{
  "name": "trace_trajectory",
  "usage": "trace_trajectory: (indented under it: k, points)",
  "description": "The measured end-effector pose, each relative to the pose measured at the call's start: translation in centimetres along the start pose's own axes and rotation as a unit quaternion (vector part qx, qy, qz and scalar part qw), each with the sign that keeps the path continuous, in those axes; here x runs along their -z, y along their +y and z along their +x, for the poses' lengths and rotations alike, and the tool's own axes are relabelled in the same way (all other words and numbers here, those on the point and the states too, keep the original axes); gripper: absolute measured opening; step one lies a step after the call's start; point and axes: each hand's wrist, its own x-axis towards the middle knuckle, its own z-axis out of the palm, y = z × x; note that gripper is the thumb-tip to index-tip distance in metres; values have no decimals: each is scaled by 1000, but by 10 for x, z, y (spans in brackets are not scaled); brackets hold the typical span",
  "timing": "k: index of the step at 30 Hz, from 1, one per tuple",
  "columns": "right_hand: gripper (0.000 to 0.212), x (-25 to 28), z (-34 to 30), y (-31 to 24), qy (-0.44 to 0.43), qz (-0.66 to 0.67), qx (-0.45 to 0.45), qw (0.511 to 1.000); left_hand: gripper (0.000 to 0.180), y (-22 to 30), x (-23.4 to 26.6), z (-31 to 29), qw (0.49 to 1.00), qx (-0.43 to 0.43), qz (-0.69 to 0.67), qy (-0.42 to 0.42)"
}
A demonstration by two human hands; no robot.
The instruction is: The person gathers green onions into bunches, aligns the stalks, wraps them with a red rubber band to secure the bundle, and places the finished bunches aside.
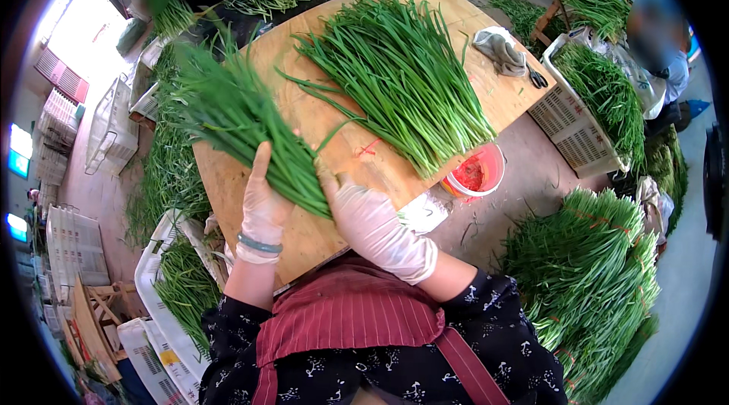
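Observation:
Both my hands wear thin whitish gloves and grip one bunch of garlic chives above the near left of the wooden tabletop. My left hand is wrapped round the bunch, thumb up, a grey-green band at its wrist. Closed on the cut-end side is my right hand. The leafy tips point to the far left and are smeared by motion. Beyond them, a larger pile of garlic chives lies across the board, its pale stems toward the near right. A red tie lies beside the pile.
Black-handled scissors and a grey cloth lie at the board's right corner. Below its edge stands a pink-rimmed bucket with red bits. Tied chive bundles are stacked at right. White crates flank the board. Other people work nearby.

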Motion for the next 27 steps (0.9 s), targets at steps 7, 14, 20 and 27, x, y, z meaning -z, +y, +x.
trace_trajectory:
  k: [7, 14, 20, 27]
  points:
    - [60, 38, 40, 47, 137, -18, -56, 989, 41, 3, -84, 74, 994, 50, 51, -86]
    - [87, 60, 59, 103, 65, 113, -130, 983, 25, -24, -120, 145, 996, 70, 49, 1]
    - [84, 53, 60, 126, -21, 191, -182, 964, 20, -57, -102, 168, 986, 114, 85, 86]
    - [84, 16, 60, 102, 25, 131, -106, 985, 63, -61, -52, 89, 996, 80, 10, -34]
